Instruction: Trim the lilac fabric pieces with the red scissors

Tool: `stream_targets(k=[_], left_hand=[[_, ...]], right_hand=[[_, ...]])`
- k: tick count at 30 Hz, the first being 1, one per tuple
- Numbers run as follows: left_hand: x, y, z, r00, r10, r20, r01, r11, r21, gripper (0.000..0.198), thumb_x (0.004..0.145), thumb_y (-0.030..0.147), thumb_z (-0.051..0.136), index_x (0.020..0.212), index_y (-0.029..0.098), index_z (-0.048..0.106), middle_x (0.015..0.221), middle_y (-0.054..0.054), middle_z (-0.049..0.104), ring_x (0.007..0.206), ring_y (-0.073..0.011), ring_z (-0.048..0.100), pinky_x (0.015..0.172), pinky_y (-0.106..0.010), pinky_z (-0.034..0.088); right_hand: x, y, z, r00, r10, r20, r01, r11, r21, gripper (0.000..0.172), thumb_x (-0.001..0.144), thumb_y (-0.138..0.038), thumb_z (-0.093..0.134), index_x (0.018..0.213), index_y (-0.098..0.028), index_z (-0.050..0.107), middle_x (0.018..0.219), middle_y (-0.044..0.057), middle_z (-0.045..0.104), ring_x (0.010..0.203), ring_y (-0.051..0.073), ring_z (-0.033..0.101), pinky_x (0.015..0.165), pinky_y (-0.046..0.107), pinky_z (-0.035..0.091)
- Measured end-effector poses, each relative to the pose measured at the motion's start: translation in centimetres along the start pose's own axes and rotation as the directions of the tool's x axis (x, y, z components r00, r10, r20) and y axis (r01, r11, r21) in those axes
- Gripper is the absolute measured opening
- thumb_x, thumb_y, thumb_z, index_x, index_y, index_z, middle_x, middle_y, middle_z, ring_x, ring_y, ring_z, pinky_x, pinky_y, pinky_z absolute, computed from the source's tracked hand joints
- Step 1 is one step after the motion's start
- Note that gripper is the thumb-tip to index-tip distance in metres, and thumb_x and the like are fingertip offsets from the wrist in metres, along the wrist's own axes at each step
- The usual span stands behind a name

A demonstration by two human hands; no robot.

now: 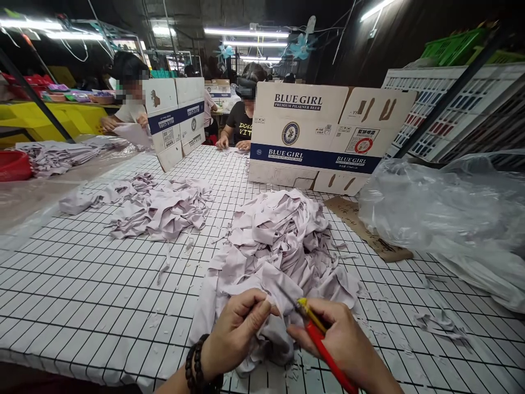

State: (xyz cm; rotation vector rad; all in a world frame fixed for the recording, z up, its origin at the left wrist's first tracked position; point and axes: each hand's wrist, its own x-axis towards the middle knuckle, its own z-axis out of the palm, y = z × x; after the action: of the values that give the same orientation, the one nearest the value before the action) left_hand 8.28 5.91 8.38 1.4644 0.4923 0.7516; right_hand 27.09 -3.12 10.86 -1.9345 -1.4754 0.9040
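Observation:
My left hand (235,331), with a dark bead bracelet at the wrist, pinches a pale lilac fabric piece (268,339) at the near edge of the table. My right hand (342,342) grips a small red and yellow thread snipper (315,328), its tip pointing up-left toward the pinched cloth. Both hands sit at the front of a big heap of lilac fabric pieces (279,241) on the white grid-patterned table (90,295).
A second lilac fabric pile (164,205) lies to the left. A Blue Girl cardboard box (324,137) stands behind the heap, another box (176,117) further left. Clear plastic bags (447,213) fill the right. Two other people (241,117) work at the far end.

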Motion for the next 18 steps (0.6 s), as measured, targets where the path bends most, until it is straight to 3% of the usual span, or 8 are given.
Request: stream_targets(k=[2,5,11,14,18], left_hand=[[-0.1,-0.1,-0.4,0.999,-0.035,-0.011,0.034,0.995,-0.092,0.031,0.093,0.042,0.054,0.081,0.016,0.066,0.070,-0.002,0.055,0.062,-0.0122,0.045,0.059,-0.024,0.035],[-0.7,0.3,-1.5,0.999,-0.030,-0.017,0.027,0.988,-0.155,0.035,0.089,0.046,0.056,0.071,0.016,0.064,0.066,-0.002,0.050,0.061,-0.0134,0.042,0.061,-0.027,0.035],[-2.9,2.2,-4.3,0.994,0.108,0.028,-0.107,0.993,-0.047,0.042,0.086,0.048,0.056,0.055,0.020,0.057,0.055,-0.003,0.047,0.066,-0.0201,0.046,0.070,-0.034,0.038],[-3.9,2.7,-5.4,0.992,0.108,0.059,-0.109,0.994,0.010,0.045,0.086,0.051,0.054,0.052,0.021,0.053,0.050,-0.003,0.046,0.062,-0.0202,0.044,0.067,-0.035,0.038],[-4.4,2.3,-6.6,0.998,0.060,0.002,-0.060,0.998,0.026,0.050,0.082,0.055,0.055,0.047,0.022,0.045,0.046,-0.003,0.040,0.060,-0.0206,0.043,0.060,-0.034,0.037]], right_hand=[[0.5,0.7,-0.3,1.000,0.023,0.006,-0.024,0.983,0.184,0.035,0.078,-0.051,0.064,0.070,-0.022,0.046,0.064,-0.005,0.045,0.058,0.012,0.041,0.053,0.023,0.035],[1.9,1.7,0.2,0.993,0.071,-0.090,-0.037,0.942,0.334,0.033,0.075,-0.050,0.067,0.081,-0.022,0.051,0.083,0.000,0.060,0.064,0.014,0.052,0.060,0.026,0.044],[5.5,2.1,3.9,0.968,0.096,-0.233,-0.064,0.988,0.140,0.024,0.069,-0.033,0.065,0.088,-0.022,0.055,0.073,-0.001,0.062,0.065,0.019,0.058,0.060,0.030,0.046],[6.7,2.4,4.9,0.969,0.068,-0.239,-0.044,0.994,0.103,0.015,0.071,-0.030,0.056,0.084,-0.021,0.055,0.079,0.002,0.064,0.075,0.021,0.060,0.068,0.032,0.047],[7.2,2.6,4.7,0.974,0.068,-0.215,-0.043,0.992,0.119,0.020,0.078,-0.032,0.050,0.094,-0.020,0.054,0.083,0.005,0.064,0.075,0.022,0.061,0.068,0.033,0.046]])
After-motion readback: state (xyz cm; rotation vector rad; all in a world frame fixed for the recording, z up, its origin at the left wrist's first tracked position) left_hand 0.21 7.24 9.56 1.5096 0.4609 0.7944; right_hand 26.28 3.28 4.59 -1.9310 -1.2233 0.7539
